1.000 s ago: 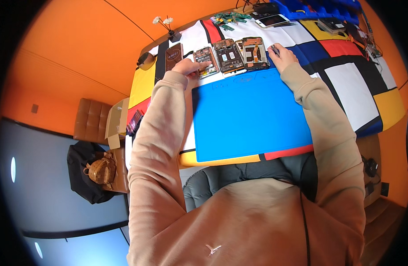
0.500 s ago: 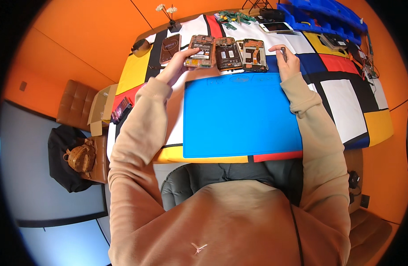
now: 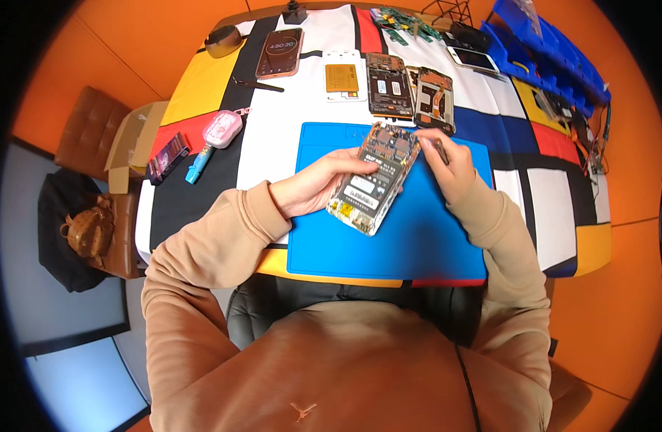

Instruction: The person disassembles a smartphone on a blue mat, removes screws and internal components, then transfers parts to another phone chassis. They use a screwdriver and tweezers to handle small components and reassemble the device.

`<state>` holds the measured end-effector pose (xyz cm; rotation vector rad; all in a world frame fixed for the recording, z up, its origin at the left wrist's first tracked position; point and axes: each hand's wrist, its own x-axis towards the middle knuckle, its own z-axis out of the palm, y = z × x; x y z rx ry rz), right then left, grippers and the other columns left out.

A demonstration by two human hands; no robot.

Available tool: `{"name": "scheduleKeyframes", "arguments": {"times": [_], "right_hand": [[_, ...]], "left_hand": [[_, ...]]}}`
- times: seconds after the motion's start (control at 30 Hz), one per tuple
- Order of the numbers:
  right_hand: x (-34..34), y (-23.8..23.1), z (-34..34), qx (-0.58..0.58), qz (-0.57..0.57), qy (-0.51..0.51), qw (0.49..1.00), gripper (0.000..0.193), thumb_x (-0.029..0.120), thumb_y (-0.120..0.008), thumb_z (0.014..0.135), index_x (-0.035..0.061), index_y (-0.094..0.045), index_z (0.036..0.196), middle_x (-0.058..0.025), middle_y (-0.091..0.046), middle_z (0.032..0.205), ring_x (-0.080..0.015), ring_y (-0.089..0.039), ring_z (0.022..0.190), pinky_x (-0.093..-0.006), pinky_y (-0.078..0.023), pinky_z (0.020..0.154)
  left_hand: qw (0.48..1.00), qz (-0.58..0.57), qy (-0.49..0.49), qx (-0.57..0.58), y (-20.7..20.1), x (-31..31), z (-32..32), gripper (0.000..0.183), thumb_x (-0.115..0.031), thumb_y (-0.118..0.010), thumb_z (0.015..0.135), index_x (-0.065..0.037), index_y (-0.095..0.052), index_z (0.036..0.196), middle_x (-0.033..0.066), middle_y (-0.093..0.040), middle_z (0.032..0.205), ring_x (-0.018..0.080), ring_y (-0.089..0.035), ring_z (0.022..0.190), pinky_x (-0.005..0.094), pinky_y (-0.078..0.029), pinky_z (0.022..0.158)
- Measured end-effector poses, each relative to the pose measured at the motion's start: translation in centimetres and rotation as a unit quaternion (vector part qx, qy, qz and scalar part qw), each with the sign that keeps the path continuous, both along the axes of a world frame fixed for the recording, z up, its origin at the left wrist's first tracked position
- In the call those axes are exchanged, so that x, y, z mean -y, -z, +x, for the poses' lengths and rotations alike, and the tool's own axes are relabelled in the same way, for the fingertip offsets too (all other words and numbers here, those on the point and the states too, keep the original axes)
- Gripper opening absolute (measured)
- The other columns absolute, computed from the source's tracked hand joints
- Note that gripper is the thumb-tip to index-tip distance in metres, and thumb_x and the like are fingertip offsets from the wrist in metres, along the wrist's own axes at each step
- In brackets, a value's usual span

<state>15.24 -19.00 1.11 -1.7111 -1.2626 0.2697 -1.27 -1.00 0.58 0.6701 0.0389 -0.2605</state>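
Note:
An opened phone (image 3: 370, 176), with circuit board and black battery bared, is tilted above the blue work mat (image 3: 313, 245). My left hand (image 3: 320, 183) grips its left side, thumb across the battery. Beside the phone's upper right corner is my right hand (image 3: 452, 164), its fingers closed on a small dark slim tool (image 3: 441, 150) whose kind I cannot make out. Just beyond the mat lie a white phone body with a gold battery (image 3: 341, 78), a dark opened phone (image 3: 390, 90) and a second dark phone frame (image 3: 434, 99).
On the left are a phone with a lit screen (image 3: 280, 52), a pink case (image 3: 223, 128), a blue tube (image 3: 199, 165) and a dark box (image 3: 169, 158). Green circuit boards (image 3: 406, 25), a white phone (image 3: 473, 60) and blue bins (image 3: 547, 61) stand at the back right.
My left hand has lifted the opened phone from the row and brought it nearer over the mat. My right hand has come down and left beside it, keeping the small tool.

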Motion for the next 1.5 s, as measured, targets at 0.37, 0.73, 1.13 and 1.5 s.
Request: {"name": "scheduleKeyframes", "arguments": {"times": [0.37,0.73,1.13,1.5], "right_hand": [[-1.5,-1.9,-2.4,0.176,-0.135,-0.042,0.974,0.033,0.019,-0.062,0.094,0.0102,-0.055,0.126,-0.0140,-0.066,0.068,-0.0293,-0.067,0.060,-0.0360,-0.050,0.049],[-2.8,-1.1,-3.9,0.136,-0.109,-0.112,0.978,0.048,0.005,-0.063,0.085,0.0070,-0.054,0.132,-0.0077,-0.057,0.057,-0.0152,-0.053,0.046,-0.0288,-0.039,0.046],[-2.6,1.1,-1.9,-0.200,0.170,0.078,0.962,0.059,0.048,-0.033,0.099,-0.0045,-0.060,0.095,-0.0035,-0.050,0.063,-0.0088,-0.040,0.059,-0.0258,-0.031,0.058],[-3.1,1.0,-1.2,-0.253,0.065,0.068,0.963,0.028,0.023,-0.044,0.103,0.0001,-0.060,0.101,-0.0060,-0.059,0.073,-0.0112,-0.052,0.056,-0.0223,-0.041,0.053]], "left_hand": [[0.999,-0.035,-0.028,-0.027,0.8,-0.2,-0.6,0.041,-0.023,-0.044,0.101,0.003,-0.048,0.133,0.0177,-0.060,0.125,0.0266,-0.059,0.115,0.0402,-0.044,0.103],[0.979,0.172,-0.104,-0.022,1.0,1.1,-1.9,0.034,-0.026,-0.052,0.102,-0.008,-0.047,0.130,0.0051,-0.056,0.118,0.0085,-0.055,0.108,0.0258,-0.049,0.088],[0.806,0.561,-0.165,0.096,-0.6,-0.2,-1.9,0.045,-0.011,-0.082,0.074,-0.006,-0.060,0.114,0.0066,-0.064,0.102,0.0144,-0.059,0.093,0.0273,-0.049,0.082],[0.612,0.739,-0.154,0.237,0.3,-0.3,-1.1,0.053,-0.019,-0.078,0.076,-0.007,-0.060,0.124,0.0095,-0.060,0.112,0.0288,-0.053,0.099,0.0372,-0.045,0.088]]}}
